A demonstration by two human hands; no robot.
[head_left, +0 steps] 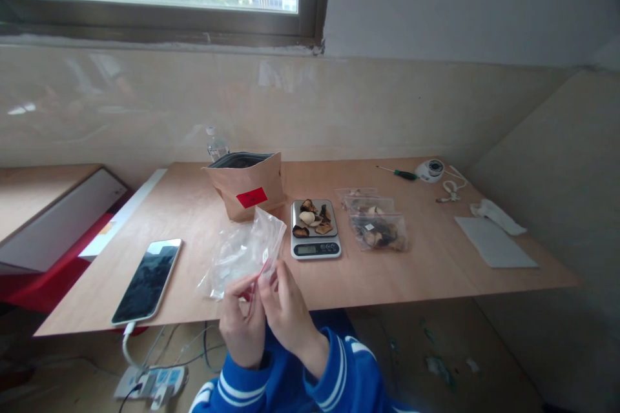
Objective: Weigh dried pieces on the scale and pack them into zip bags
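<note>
Both my hands are at the table's near edge, pinching the red-striped mouth of a clear plastic zip bag point(252, 242). My left hand point(242, 322) grips one side of the opening and my right hand point(285, 310) grips the other. The bag lifts up and away from me and looks empty. Just beyond it stands a small digital scale point(316, 247) with several dried pieces point(312, 217) on its pan. Behind the bag is an open brown paper pouch point(247, 184) with a red label.
Filled clear bags point(375, 222) lie right of the scale. A phone point(148, 279) lies on the left, plugged into a power strip point(150, 382) below. A screwdriver point(400, 173), round white device point(430, 170), cable, white sheet point(494, 242) and water bottle point(216, 145) are farther off.
</note>
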